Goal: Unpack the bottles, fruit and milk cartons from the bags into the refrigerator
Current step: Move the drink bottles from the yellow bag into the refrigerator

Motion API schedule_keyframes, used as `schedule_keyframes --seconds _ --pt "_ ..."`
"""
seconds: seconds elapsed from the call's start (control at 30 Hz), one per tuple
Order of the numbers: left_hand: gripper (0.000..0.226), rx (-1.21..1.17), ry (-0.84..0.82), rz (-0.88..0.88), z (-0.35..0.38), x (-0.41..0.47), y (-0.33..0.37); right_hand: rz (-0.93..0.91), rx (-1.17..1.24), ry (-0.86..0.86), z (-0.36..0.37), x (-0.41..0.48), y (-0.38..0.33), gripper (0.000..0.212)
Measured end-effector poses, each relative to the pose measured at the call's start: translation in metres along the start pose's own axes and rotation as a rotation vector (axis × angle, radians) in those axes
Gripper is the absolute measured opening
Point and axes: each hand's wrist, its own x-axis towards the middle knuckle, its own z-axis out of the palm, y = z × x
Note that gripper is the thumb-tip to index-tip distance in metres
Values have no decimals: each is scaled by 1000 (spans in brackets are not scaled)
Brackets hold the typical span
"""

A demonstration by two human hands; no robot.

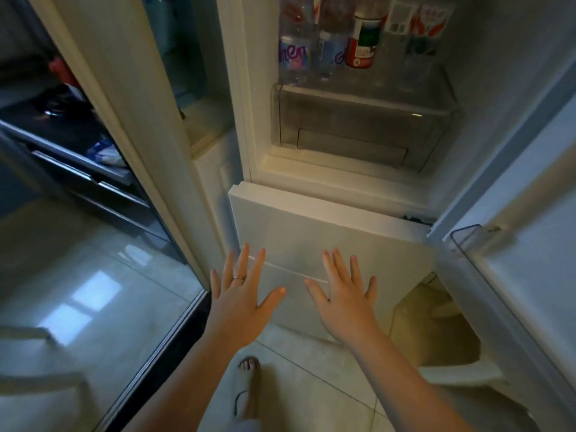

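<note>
View from above of a person standing at an open refrigerator [258, 135]. The left hand [240, 294], wearing a ring [239, 278], and the right hand [346, 297] are held side by side in front of the white lower door [311, 219]. Their fingers are straight, spread wide and hold nothing. Whether they touch the door cannot be told. Inside, the bottles [296, 48] and milk cartons [431, 23] stand on the shelf above a clear drawer [361, 126].

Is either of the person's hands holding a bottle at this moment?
No; the left hand and right hand are both spread open and empty, fingers straight.
</note>
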Motion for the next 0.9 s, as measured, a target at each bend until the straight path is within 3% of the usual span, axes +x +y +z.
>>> schedule_keyframes --seconds 0.4,0.73,0.9 --pt "90 23 -5 -290 3 -153 13 -180 11 -138 22 -102 0 70" --pt "95 4 18 -308 15 -268 39 -237 8 -142 31 -210 24 70" --pt "84 11 1 -306 38 -335 61 -218 -50 -134 39 -288 59 72"
